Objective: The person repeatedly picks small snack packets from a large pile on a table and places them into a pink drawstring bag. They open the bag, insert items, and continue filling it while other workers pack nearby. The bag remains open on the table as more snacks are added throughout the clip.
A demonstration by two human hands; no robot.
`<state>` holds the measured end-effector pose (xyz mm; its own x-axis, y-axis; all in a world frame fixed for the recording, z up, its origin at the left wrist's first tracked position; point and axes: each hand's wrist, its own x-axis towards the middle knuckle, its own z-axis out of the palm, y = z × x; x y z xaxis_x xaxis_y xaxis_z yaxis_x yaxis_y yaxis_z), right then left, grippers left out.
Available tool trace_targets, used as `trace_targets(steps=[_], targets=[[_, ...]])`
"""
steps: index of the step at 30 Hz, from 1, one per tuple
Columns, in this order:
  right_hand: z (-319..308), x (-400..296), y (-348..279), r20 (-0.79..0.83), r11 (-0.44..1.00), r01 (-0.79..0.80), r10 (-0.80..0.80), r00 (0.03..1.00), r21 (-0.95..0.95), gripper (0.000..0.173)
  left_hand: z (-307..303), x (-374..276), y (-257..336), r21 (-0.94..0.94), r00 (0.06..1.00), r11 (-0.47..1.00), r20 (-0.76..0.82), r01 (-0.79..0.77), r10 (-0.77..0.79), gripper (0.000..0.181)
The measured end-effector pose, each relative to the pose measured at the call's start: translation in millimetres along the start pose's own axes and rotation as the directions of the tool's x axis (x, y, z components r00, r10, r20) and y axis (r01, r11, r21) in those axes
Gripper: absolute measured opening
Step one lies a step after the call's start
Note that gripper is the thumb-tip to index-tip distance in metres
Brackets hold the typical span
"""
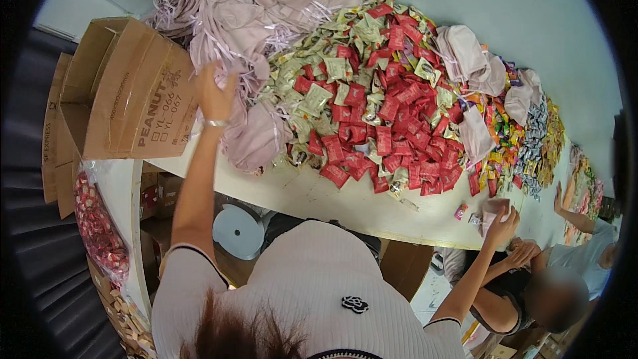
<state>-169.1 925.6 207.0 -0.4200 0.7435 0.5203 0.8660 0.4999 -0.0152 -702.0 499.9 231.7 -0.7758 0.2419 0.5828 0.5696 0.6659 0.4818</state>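
Observation:
My left hand [215, 90] is raised at the pile of pale pink fabric pouches [232, 20] with ribbon ties, its fingers apart; blur hides whether it touches one. Out to the right, my right hand [502, 224] holds a small pale pink pouch [492, 209] over the table's front edge. A pink wrapped sweet [461, 211] and a small silver-and-dark packet [474, 219] lie beside that pouch. Before me spreads a large heap of red packets [384, 139] and pale green packets [315, 99]. More pouches [476, 134] rest on the heap's right part.
An open cardboard box [144, 94] stands at the left, above a clear bag of red packets [99, 224]. Farther right lie multicoloured sweets [503, 129] and silver ones [533, 134]. A co-worker [503, 299] sits close by my right arm; another person's arm [573, 217] reaches over the table beyond.

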Motion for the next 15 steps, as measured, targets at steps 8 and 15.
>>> trace_targets(steps=[8, 15], targets=[[-19, -10, -184, 0.084, 0.895, 0.118, -0.171, 0.982, 0.431, 0.022, 65, 99, -51, 0.551, 0.72, 0.463, 0.551, -0.694, 0.422, 0.058], [-34, -61, -241, 0.233, 0.764, -0.044, -0.141, 0.962, 0.644, 0.015, 34, 163, -114, 0.226, 0.944, 0.935, 0.249, -0.275, 0.218, 0.019]])
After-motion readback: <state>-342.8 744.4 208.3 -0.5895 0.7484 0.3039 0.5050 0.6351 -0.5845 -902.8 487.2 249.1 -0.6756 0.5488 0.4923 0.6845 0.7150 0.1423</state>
